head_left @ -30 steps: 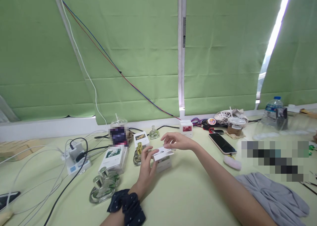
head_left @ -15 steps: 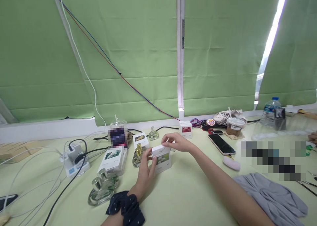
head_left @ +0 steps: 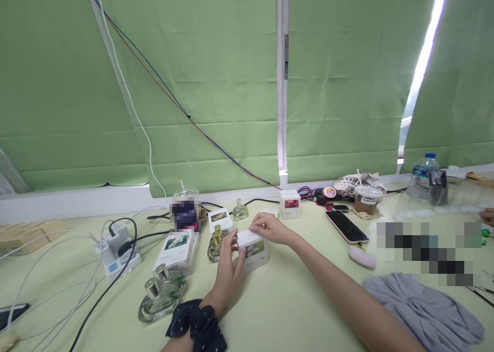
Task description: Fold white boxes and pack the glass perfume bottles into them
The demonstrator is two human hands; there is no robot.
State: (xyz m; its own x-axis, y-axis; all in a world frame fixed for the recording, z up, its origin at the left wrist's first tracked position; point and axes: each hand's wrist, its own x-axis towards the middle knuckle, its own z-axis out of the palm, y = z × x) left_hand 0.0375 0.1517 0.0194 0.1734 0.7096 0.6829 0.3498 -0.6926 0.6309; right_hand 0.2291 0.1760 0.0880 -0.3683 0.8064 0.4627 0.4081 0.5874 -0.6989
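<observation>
A small white perfume box (head_left: 254,253) with a green picture on its front stands upright on the table between my hands. My left hand (head_left: 229,259) wraps its left side, thumb at the front and fingers behind. Bent fingers of my right hand (head_left: 268,227) press on the top edge at the back right; what they pinch there is partly hidden. Just left of my left hand stand gold-capped perfume bottles (head_left: 216,241). Silver-capped glass bottles (head_left: 162,293) are nearer me on the left.
White boxes (head_left: 177,251) lie at left, another box (head_left: 219,218) behind. A red-pictured box (head_left: 290,204) and a clear bottle (head_left: 240,210) stand farther back. Right are a phone (head_left: 346,226), grey cloth (head_left: 422,308) and a lidded cup (head_left: 366,198). Cables and a power strip (head_left: 118,254) occupy the left.
My right hand has come down and forward onto the box's top, its fingers more bent. The box top is tipped or turned slightly; my left hand keeps its hold.
</observation>
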